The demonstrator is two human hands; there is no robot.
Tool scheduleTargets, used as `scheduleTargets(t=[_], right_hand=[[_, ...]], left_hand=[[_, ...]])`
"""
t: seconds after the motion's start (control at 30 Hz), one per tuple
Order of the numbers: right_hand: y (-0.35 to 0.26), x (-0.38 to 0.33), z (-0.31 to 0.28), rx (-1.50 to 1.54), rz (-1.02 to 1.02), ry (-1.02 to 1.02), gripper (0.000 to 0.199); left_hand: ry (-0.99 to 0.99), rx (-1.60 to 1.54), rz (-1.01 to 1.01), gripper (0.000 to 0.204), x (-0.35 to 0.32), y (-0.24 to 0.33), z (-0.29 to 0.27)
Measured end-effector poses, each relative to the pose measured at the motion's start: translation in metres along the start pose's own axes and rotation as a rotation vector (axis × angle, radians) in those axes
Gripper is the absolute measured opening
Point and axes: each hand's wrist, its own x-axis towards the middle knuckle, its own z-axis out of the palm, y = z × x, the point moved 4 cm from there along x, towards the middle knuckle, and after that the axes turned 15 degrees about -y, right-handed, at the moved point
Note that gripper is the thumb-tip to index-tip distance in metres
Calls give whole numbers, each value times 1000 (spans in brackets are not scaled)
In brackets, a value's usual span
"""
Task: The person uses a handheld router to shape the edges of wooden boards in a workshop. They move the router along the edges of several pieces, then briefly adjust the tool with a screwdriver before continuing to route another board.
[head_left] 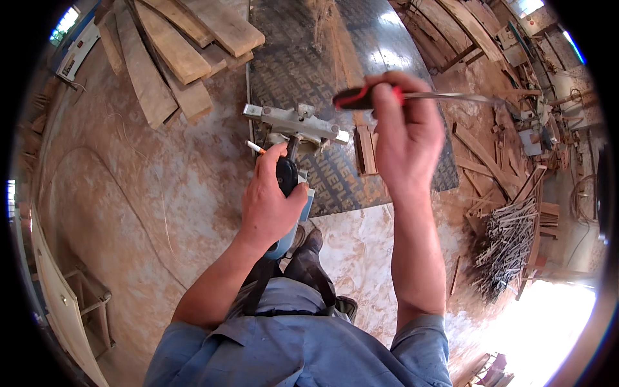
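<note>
Left hand (pixel 267 203): I see it clamped on blue power router (pixel 291 177), metal base up.
Right hand (pixel 405 138): closed on red-and-black-handled screwdriver (pixel 412 97), raised.
Step, I judge: tool adjustment; the tip needs seating next.

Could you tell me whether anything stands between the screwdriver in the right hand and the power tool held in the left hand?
Nothing visible does. The right hand holds the screwdriver raised to the right of the power tool, its shaft pointing away to the right. The left hand grips the tool's black knob, a cigarette between its fingers. Only open air lies between them.

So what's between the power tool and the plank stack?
In the head view, only sawdust-covered floor lies between the power tool and the plank stack.
</note>
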Motion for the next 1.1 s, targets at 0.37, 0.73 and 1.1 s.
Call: scheduleTargets(t=[0.37,0.73,1.1], right_hand=[[-33,10,-2,147,-207,-9,17],[-39,-6,4,380,-14,-123,14],[55,-120,74,362,855,-414,52]], left_hand=[[10,58,-10,65,2,8,11],[19,-28,-10,62,-8,-5,7],[201,-320,127,44,-16,-24,26]])
